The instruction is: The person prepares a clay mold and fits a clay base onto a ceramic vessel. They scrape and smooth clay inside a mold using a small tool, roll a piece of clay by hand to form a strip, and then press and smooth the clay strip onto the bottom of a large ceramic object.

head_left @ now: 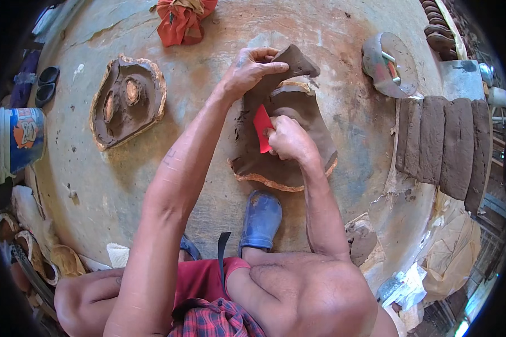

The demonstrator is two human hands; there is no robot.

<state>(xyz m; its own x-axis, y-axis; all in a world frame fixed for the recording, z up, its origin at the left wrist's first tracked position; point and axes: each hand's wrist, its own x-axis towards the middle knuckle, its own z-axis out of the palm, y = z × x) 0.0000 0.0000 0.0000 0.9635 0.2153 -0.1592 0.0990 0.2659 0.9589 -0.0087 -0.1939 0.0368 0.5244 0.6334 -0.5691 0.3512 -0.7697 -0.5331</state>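
In front of me on the floor lies a mould [272,183] with a pale orange rim, lined with dark wet clay [315,135]. My left hand [252,70] pinches a flap of dark clay [298,60] and holds it up at the mould's far side. My right hand [291,137] is closed on a flat red scraper [261,128], its blade against the clay on the left part of the mould. A second clay-lined mould [128,101], with two openings in its clay, lies farther left.
Thick clay slabs [458,146] lie stacked at the right. A clear round tub [389,64] holding small tools stands at the far right, a red cloth bundle [185,22] at the far edge. A blue bucket [19,140] and dark shoes [47,85] are at the left.
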